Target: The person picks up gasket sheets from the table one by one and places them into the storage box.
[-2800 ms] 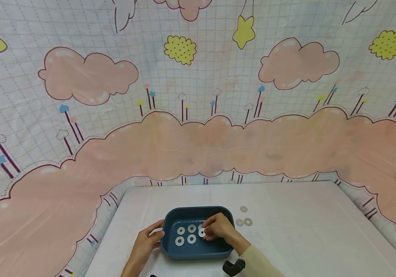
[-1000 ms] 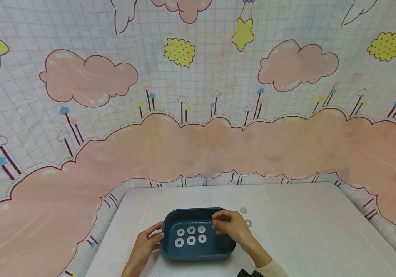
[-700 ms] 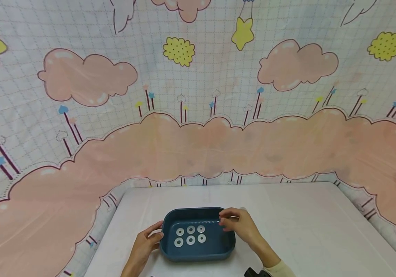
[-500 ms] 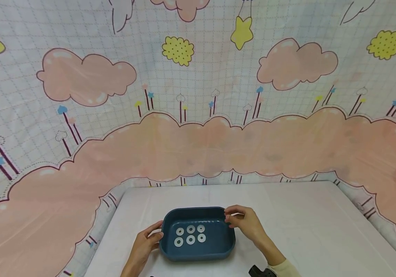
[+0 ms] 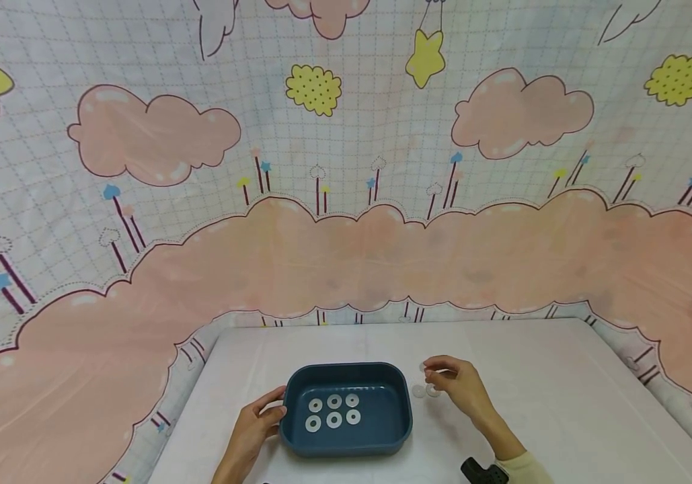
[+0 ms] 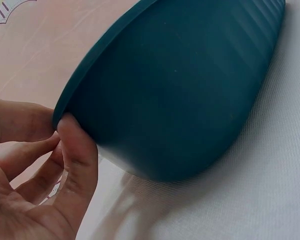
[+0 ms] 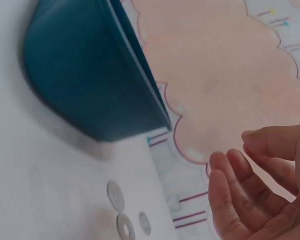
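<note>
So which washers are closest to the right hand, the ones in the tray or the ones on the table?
The loose washers on the table, just right of the tray; the right hand hovers over them. The six washers in the tray lie further left.

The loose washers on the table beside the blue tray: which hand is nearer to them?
Right. The right hand hovers directly over the loose washers, fingers relaxed. The left hand holds the far left rim of the blue tray, which separates it from them.

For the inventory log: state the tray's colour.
Dark teal-blue tray, plain; clearest in the head view.
</note>
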Demonstrator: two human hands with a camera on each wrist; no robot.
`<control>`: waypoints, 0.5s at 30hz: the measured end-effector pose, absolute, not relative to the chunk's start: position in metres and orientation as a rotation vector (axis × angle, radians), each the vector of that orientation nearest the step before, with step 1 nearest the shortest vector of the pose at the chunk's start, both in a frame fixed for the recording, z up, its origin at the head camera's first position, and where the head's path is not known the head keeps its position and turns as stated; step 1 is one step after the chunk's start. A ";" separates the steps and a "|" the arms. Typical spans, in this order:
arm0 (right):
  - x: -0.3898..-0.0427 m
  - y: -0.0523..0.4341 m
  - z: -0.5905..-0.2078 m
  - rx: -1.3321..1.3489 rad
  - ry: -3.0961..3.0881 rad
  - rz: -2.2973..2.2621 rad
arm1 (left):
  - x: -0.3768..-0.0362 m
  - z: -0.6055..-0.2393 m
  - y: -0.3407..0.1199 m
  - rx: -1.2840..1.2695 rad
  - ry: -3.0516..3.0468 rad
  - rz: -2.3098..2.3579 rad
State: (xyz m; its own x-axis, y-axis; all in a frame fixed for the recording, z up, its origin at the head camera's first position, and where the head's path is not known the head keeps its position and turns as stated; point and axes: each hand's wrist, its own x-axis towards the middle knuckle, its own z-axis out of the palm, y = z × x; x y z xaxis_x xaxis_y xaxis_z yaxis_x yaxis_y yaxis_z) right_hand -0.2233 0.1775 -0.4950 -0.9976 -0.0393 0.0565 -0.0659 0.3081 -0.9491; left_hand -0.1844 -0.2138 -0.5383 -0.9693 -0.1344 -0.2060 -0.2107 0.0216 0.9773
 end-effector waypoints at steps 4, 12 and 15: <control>-0.227 0.184 -0.500 0.061 -2.531 1.779 | -0.184 -0.538 -0.214 -0.373 2.208 2.124; -0.235 0.191 -0.510 -0.014 -2.542 1.718 | -0.182 -0.536 -0.212 -0.361 2.214 2.132; -0.240 0.193 -0.514 -0.018 -2.560 1.668 | -0.183 -0.537 -0.212 -0.362 2.212 2.133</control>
